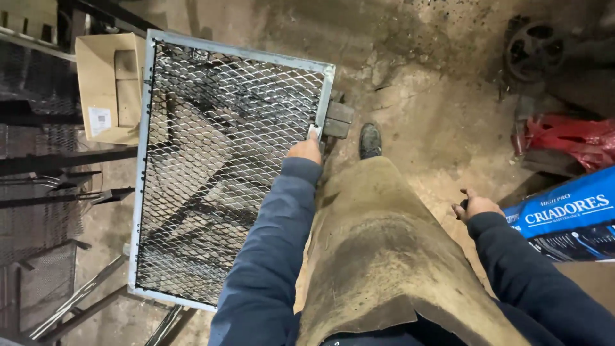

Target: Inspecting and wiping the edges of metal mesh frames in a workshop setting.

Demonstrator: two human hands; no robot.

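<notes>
One leather apron; left hand grips one mesh frame.

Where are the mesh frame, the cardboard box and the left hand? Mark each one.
mesh frame (211, 166), head view, on the middle of the wire mesh.
cardboard box (106, 77), head view, on its open flap beside the frame.
left hand (305, 151), head view, on the back of the hand gripping the frame's edge.
</notes>
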